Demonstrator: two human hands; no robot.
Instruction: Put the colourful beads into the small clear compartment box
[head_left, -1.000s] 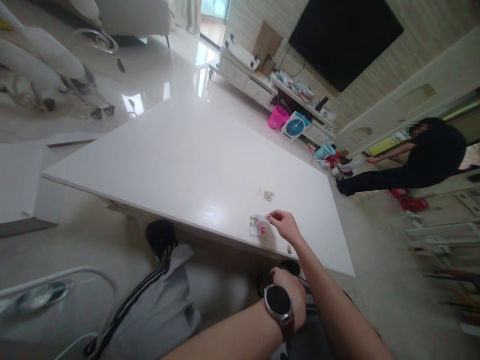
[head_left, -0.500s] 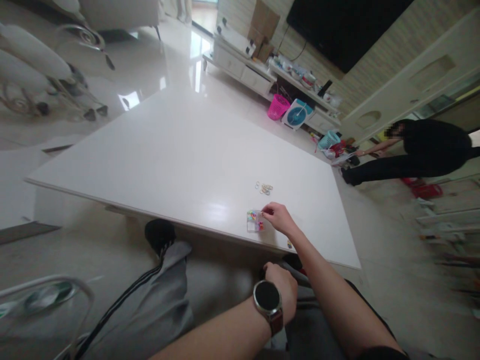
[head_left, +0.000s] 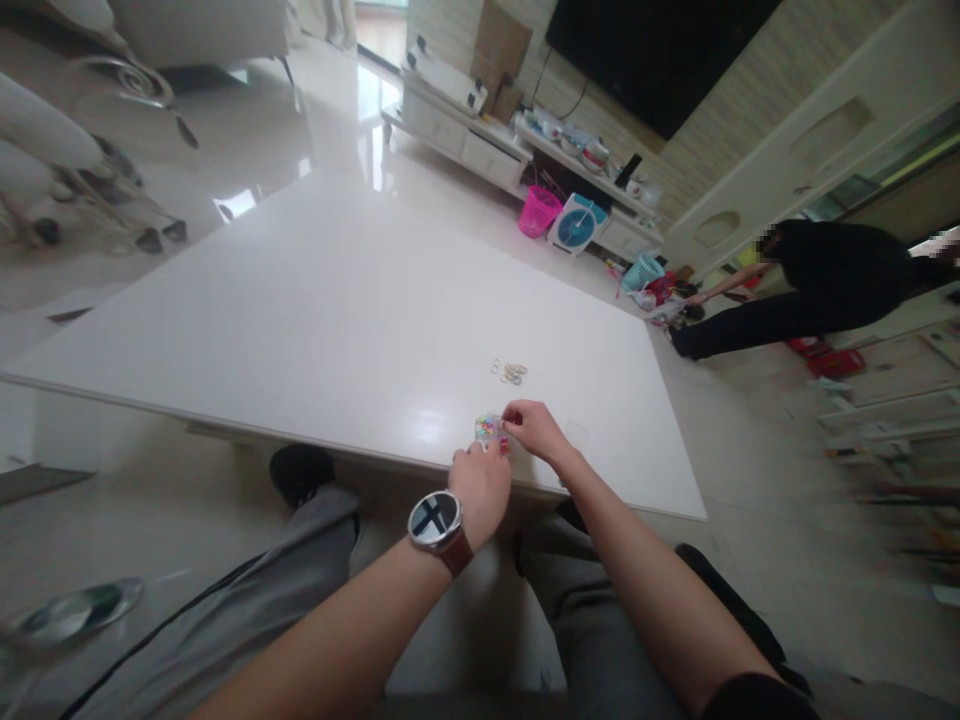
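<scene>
Right hand (head_left: 532, 428) pinched nearly closed, its hold unclear; left hand (head_left: 481, 488) loosely curled at the clear box (head_left: 484, 421).
Small bright pieces (head_left: 485, 429) fill part of it, on the smooth white bench (head_left: 360, 320) near thin round rings (head_left: 514, 374).

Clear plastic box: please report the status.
Left hand at near side of box; right hand, fingertips pinched, at its far right corner; small multicoloured pieces inside; small gold and silver rings beyond, not blocking.

The tabletop (head_left: 360, 310) looks smooth, white and glossy.
</scene>
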